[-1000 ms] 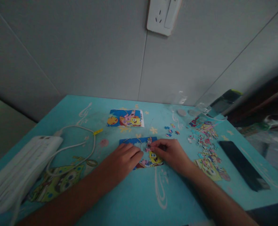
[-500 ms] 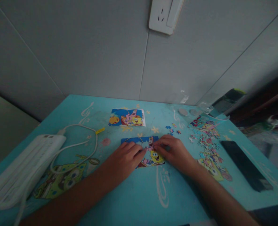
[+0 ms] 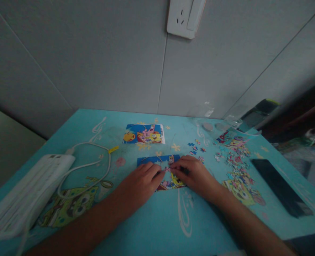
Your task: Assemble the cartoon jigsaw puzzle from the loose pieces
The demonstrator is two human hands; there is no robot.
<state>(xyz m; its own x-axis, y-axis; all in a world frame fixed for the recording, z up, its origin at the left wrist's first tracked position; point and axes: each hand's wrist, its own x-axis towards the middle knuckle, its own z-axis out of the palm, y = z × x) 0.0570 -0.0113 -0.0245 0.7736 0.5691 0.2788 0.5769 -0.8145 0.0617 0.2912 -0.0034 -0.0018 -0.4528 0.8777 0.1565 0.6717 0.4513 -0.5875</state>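
A partly assembled jigsaw puzzle (image 3: 174,182) with a blue sky and yellow and pink cartoon characters lies flat on the table, with a gap of table colour near its middle. My left hand (image 3: 146,176) covers its left part, fingers curled down on it and thumb tip at the gap. From the other side my right hand (image 3: 194,172) reaches over the puzzle's right edge. Its thumb and index finger pinch at the gap on what looks like a small puzzle piece, mostly hidden. Behind the puzzle lies a printed picture (image 3: 143,134) of the same scene.
Several loose blue pieces (image 3: 193,147) lie right of the picture, and a larger pile (image 3: 237,163) farther right. A black flat object (image 3: 280,186) is at the right. At left are a white power strip (image 3: 31,192) and its cable (image 3: 109,163). A wall stands behind.
My right hand has shifted slightly left, its fingertips now nearer the gap and my left thumb. My left hand stays on the puzzle almost unmoved.
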